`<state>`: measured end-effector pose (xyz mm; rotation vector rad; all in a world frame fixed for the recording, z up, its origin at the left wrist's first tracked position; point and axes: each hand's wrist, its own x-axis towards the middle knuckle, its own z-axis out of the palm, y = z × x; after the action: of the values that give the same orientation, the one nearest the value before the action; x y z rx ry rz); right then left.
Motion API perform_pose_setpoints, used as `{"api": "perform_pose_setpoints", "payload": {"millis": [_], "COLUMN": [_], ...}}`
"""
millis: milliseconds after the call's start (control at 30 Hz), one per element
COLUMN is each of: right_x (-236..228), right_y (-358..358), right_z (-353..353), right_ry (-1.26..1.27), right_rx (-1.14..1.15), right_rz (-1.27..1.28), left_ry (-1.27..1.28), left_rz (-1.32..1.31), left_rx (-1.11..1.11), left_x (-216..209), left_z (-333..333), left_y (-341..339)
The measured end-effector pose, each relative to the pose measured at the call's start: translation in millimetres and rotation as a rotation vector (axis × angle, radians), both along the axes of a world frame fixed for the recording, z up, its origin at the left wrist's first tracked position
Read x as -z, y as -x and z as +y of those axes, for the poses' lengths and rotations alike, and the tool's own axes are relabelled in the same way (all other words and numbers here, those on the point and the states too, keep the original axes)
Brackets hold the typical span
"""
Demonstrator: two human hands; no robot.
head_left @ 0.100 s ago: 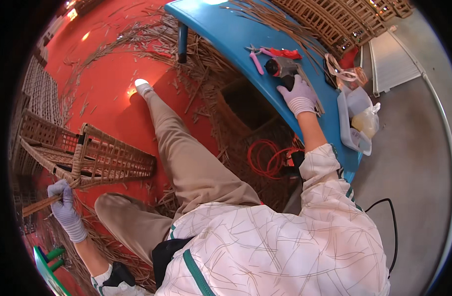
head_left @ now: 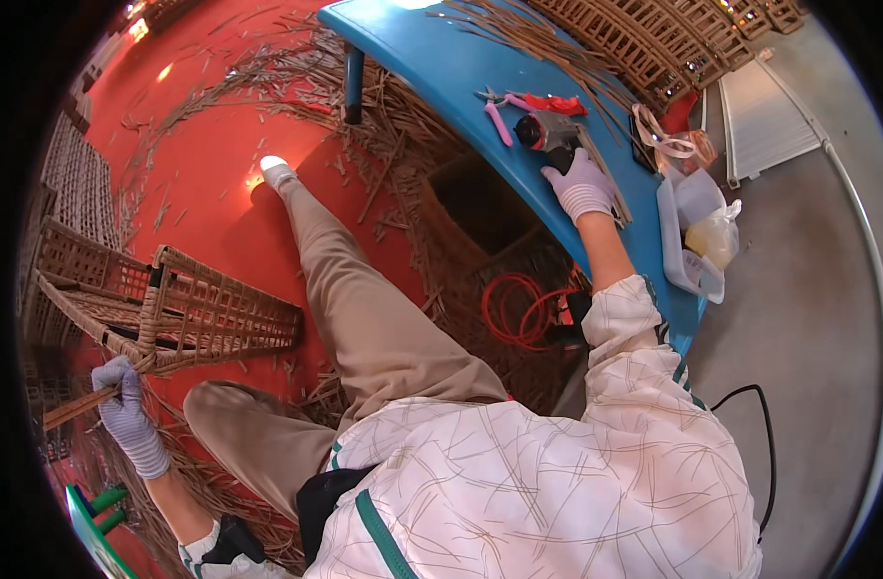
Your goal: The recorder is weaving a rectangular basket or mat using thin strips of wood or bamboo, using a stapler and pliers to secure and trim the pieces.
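Observation:
My left hand (head_left: 131, 425), in a striped pale glove, is closed around a few brown wicker strips (head_left: 75, 410) at the lower left. Just beyond it, a tall woven wicker basket frame (head_left: 219, 307) lies on its side on the red floor. On the blue table (head_left: 432, 68), my right hand (head_left: 586, 185), gloved the same way, grips the black handle of a grey nail gun (head_left: 555, 127) with a black-and-red end. A long narrow rail of this tool shows beside the hand. Its fingertips are partly hidden.
Pink-handled pliers (head_left: 499, 124) and a red packet (head_left: 557, 104) lie beyond the tool. A plastic bin (head_left: 675, 241) stands at the table's right edge. Beneath the table is a coiled red hose (head_left: 518, 311). Loose strips (head_left: 374, 106) litter the floor; wicker baskets (head_left: 653, 48) stand behind.

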<state>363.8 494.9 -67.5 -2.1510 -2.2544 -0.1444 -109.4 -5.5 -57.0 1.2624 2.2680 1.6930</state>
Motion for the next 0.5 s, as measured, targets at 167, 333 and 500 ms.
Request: {"api": "perform_pose_setpoints", "payload": {"millis": [167,333,500], "right_x": [11,-31,-103], "right_y": [19,-25,13], "right_z": [16,12,-19], "right_ry": [0.113,0.050,0.293], "right_rx": [-0.100,-0.409,-0.551], "right_rz": [0.090,0.494,1.005], "left_ry": [0.029,0.084,-0.024], "left_rz": [0.061,0.040,-0.011], "left_rx": [-0.011,-0.119,-0.098], "left_x": [-4,-31,-30], "left_z": [-23,27,30], "left_y": [9,-41,-39]}}
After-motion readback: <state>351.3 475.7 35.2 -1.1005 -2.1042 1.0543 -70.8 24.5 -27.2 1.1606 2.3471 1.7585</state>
